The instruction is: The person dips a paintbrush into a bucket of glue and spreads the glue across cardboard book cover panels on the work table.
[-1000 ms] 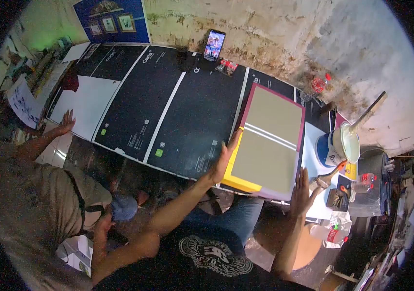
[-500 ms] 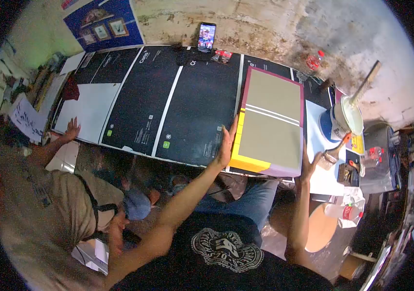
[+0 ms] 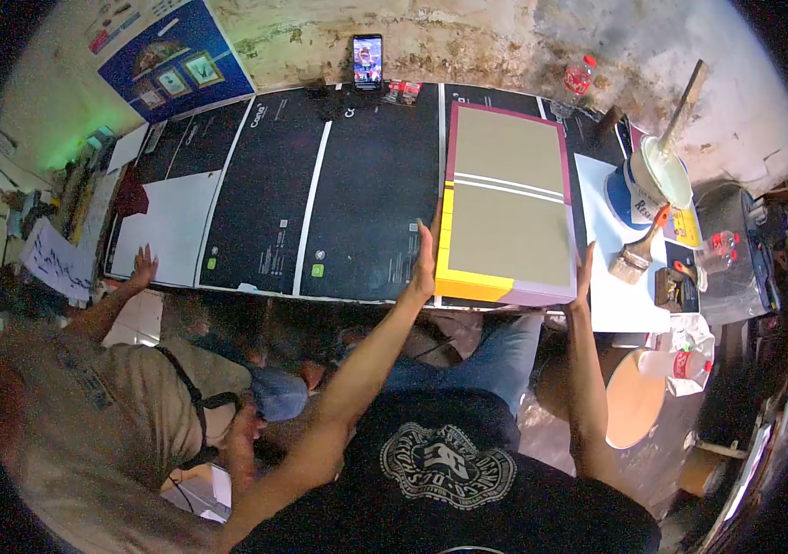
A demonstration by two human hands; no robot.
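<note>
Left hand [image 3: 424, 268] and right hand [image 3: 581, 279], open with fingers extended, against opposite sides of upright-patterned board stack [image 3: 509, 208].

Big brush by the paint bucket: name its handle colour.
Orange handle, seen best in the head view.

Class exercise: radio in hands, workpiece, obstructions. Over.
Left hand and right hand flank the box-like piece, both at its sides. Brush and paint bucket right of it.
</note>
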